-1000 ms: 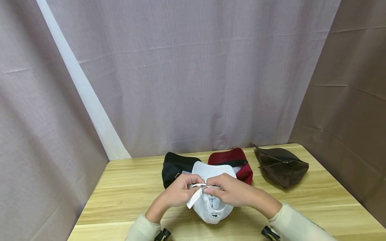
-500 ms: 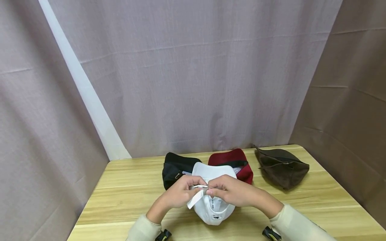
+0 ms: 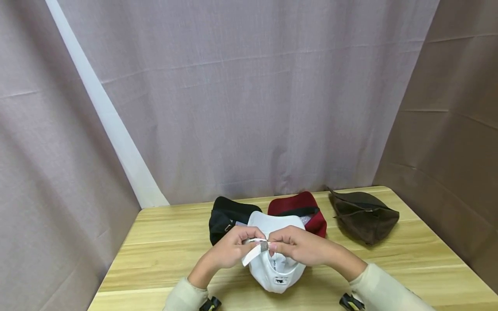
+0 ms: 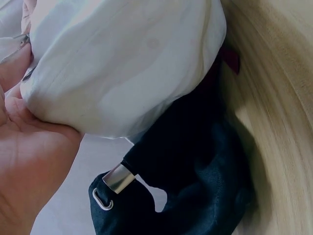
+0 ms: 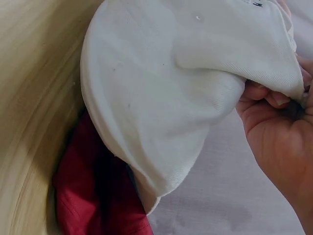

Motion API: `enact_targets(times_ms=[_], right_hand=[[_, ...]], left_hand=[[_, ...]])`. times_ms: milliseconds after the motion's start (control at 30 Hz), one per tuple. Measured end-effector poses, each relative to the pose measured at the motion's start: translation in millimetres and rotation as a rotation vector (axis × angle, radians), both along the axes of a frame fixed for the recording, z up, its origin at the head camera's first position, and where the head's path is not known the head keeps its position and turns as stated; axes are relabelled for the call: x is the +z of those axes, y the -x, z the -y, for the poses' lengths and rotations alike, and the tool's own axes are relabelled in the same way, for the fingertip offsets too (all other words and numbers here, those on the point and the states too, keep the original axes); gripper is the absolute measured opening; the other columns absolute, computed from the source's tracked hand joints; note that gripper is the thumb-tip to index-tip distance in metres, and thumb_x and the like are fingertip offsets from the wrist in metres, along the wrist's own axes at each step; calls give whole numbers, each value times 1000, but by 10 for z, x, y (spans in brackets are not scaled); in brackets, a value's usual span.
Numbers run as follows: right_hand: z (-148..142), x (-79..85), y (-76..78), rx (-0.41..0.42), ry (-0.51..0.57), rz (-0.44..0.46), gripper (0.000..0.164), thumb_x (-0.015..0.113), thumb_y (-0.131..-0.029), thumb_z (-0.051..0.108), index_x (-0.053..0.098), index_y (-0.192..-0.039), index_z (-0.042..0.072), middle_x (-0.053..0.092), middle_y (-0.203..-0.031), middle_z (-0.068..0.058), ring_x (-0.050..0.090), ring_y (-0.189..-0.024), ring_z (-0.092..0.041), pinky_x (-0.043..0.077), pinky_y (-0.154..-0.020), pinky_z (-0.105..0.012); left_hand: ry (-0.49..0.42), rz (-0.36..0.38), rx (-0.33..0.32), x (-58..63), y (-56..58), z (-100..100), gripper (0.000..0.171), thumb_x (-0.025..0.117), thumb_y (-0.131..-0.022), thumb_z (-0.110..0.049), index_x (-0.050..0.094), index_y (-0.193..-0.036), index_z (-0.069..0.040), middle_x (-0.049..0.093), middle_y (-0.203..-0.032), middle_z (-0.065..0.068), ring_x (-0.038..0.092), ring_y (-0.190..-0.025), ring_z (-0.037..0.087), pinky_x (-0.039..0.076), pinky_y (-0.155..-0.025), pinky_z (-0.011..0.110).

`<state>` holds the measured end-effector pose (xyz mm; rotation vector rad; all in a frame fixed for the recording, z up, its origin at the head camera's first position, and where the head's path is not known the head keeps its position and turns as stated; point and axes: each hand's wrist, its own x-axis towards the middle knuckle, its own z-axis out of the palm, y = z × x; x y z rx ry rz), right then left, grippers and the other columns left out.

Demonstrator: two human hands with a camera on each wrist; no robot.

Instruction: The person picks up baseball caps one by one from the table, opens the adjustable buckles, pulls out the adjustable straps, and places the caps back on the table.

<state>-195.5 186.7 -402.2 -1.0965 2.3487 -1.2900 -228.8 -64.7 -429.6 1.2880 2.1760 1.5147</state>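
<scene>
A white baseball cap [image 3: 274,276] stands in front of me, its brim [image 3: 274,220] pointing away and its back opening toward me. My left hand [image 3: 231,248] pinches the cap's back strap [image 3: 252,255], whose loose end hangs down at the left. Beside it my right hand [image 3: 301,246] pinches the strap near a grey metal buckle [image 3: 264,246]. Both hands' fingertips nearly meet over the opening. In the right wrist view the right hand's fingers [image 5: 279,98] curl behind the white fabric. The left wrist view has the left palm [image 4: 39,152] against the cap's side.
A black cap [image 3: 223,220] with a metal clasp [image 4: 119,178] lies behind at the left. A dark red cap [image 3: 320,222] sits behind at the right, and a dark brown cap [image 3: 365,220] farther right. All rest on a wooden table [image 3: 163,242] backed by curtains.
The right fingers have shifted slightly right along the strap, and the grey buckle now shows more fully between the hands. The white cap's back has tilted slightly to the right.
</scene>
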Motion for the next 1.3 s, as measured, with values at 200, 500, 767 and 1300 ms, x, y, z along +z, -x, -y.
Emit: enact_targets(times_ms=[200,500,767,1300], right_hand=[[36,-9,-7,-63,26,-26,24,62,-108,24,69,-87,16,49,-69,5,44,-68,3,40,-61,-19],[68,-13,-35,-121,22,-66,28,67,-106,31,63,-81,17,47,-70,13,45,-68,2,41,-60,-19],[85,-30,-36,-105,7,-89,36,64,-108,29,58,-76,13,43,-68,12,41,-68,4,37,-60,-18],[80,-56,-13,-84,11,-84,23,63,-107,22,70,-85,18,47,-69,12,45,-70,3,42,-64,-18]], left_hand=[[-20,7,28,-5,4,11,15,60,-102,-6,75,-103,0,72,-93,20,57,-80,-2,47,-70,16],[-6,19,33,-27,11,-10,16,60,-103,-8,75,-104,0,71,-92,20,57,-78,-3,47,-68,15],[-13,21,24,-30,19,-23,17,59,-103,-7,74,-104,0,71,-92,21,57,-81,-2,47,-72,15],[1,49,50,-46,11,7,18,59,-105,-9,75,-106,-1,72,-96,21,57,-79,-2,46,-70,15]])
